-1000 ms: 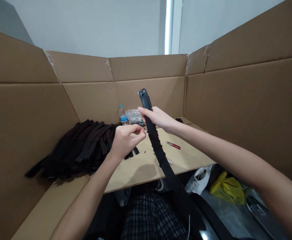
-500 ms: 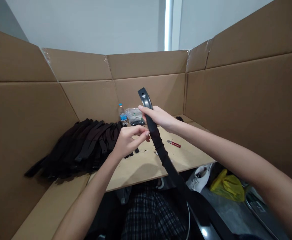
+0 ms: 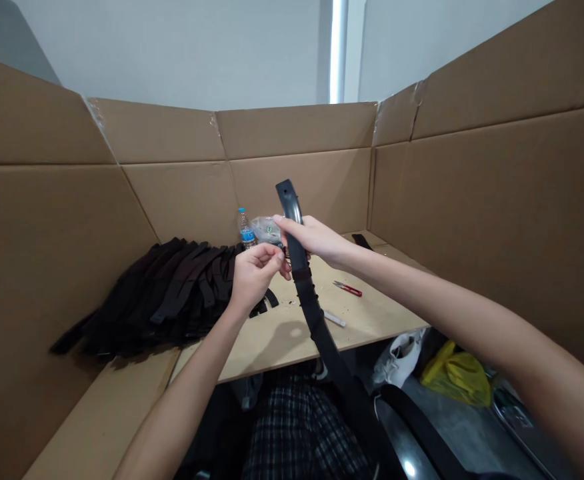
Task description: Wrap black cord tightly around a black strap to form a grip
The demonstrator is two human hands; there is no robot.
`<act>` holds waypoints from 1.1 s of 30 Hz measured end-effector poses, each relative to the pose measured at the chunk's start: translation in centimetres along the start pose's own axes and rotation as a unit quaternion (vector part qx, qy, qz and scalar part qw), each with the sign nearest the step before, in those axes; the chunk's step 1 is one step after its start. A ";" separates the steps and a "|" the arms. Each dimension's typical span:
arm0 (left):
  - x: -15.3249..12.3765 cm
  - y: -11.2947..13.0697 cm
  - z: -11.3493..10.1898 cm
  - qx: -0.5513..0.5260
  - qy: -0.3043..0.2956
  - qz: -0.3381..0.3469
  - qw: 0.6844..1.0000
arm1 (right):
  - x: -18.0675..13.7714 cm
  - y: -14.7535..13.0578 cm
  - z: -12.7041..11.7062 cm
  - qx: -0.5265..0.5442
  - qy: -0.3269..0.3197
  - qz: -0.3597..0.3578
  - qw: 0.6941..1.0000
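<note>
Cardboard walls (image 3: 297,133) enclosing table (image 3: 382,303); right hand (image 3: 317,239) gripping black strap (image 3: 306,293), long axis slanting far-left to near-right; left hand (image 3: 253,273) pinching just left, contents unclear.

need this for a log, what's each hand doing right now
Left hand: pinched closed beside the black strap; anything held is too small to tell.
Right hand: closed, holding the black strap near its upper end.
</note>
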State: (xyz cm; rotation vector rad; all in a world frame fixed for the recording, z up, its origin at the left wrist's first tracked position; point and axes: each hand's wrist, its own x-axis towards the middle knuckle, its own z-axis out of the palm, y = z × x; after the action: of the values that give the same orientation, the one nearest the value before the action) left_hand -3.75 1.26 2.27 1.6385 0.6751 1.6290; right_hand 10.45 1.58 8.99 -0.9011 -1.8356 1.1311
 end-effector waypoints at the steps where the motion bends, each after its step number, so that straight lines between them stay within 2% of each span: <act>1: 0.0 -0.2 0.1 -0.032 0.001 -0.032 0.999 | 0.1 0.0 0.0 -0.008 0.022 -0.009 1.000; 3: -0.4 -0.6 0.3 -0.089 -0.013 -0.103 0.991 | 0.3 -0.2 -0.2 -0.025 0.056 -0.029 0.998; 5: -1.1 -0.9 0.6 -0.132 -0.058 -0.169 0.975 | 0.7 -0.3 -0.4 -0.037 0.067 -0.046 0.996; 7: -1.8 -1.2 1.0 -0.154 -0.110 -0.201 0.961 | 1.1 -0.3 -0.7 -0.047 0.068 -0.045 0.996; 9: -2.2 -1.2 1.3 -0.157 -0.116 -0.191 0.962 | 1.3 -0.3 -0.9 -0.064 0.077 -0.044 0.994; 13: -2.1 -0.8 2.2 -0.148 -0.027 -0.139 0.979 | 1.2 0.0 -0.8 -0.136 0.089 -0.075 0.984; 16: -1.6 -0.7 2.5 -0.118 -0.012 -0.128 0.985 | 1.0 0.1 -0.6 -0.207 0.102 -0.085 0.969; 21: -0.7 -1.7 1.1 -0.063 0.031 -0.144 0.987 | 0.9 -0.1 -0.9 -0.241 0.111 -0.073 0.961; 25: -0.6 -2.1 0.1 -0.048 0.089 -0.112 0.989 | 1.0 -0.3 -1.2 -0.235 0.111 -0.066 0.963; 29: -1.3 -1.4 1.7 -0.009 0.050 -0.081 0.995 | 1.2 -0.2 -0.8 -0.249 0.125 -0.052 0.959; 33: -1.2 -1.6 2.3 -0.004 0.050 -0.086 0.995 | 1.3 0.0 -0.7 -0.267 0.131 -0.042 0.954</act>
State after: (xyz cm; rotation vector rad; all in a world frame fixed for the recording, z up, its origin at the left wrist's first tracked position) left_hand -1.37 0.98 0.37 1.4584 0.8346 1.5943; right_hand 10.50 2.97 9.51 -1.1968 -1.9602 0.4287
